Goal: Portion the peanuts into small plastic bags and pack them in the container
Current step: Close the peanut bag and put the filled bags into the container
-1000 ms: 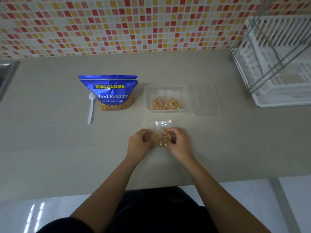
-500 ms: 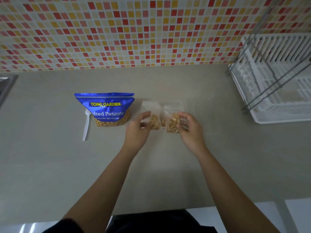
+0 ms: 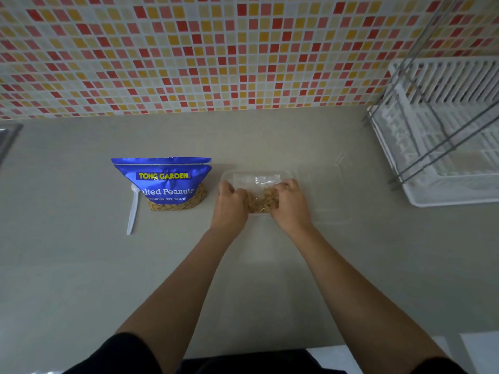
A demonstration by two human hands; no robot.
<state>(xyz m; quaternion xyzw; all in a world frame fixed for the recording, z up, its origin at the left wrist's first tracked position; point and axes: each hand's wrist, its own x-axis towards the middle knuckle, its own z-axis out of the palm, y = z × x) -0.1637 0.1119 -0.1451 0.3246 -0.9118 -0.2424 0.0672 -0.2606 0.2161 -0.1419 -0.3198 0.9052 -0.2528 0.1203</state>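
**Both hands down in the container, seating a filled bag**

Left hand [image 3: 229, 205] and right hand [image 3: 291, 203]: knuckles up, fingers curled downward and drawn in close. Each grips one side of a small plastic bag [image 3: 261, 202] of peanuts. The bag sits between the hands and touches both. The fingertips are hidden under the hands and the plastic, so I cannot tell how tight the pinch is.

The bag is low inside the clear container [image 3: 243, 171], toward its near side. My reading is that a two-sided grip stops the loose nuts slumping and lets the bag be pressed flat, which leaves room for more portions. Clear plastic glints at the container's far end. I cannot tell whether other bags lie under or beside this one.

Outward from there:
- A clear lid [image 3: 328, 195] lies flat just right of the container. It is off, and probably parked within reach for closing.
- A blue peanut pouch [image 3: 162, 179] stands upright just left of the container, with nuts showing through its lower window.
- A white spoon [image 3: 132, 211] lies on the surface [image 3: 243, 279] beside the pouch, bowl end at the pouch's corner and handle toward the person. It looks kept ready for the next scoop.
- A white dish rack [image 3: 445, 157] sits far right, well apart.

Judgement: this is the packing step. The pouch holds nuts yet, so portioning is likely not finished.
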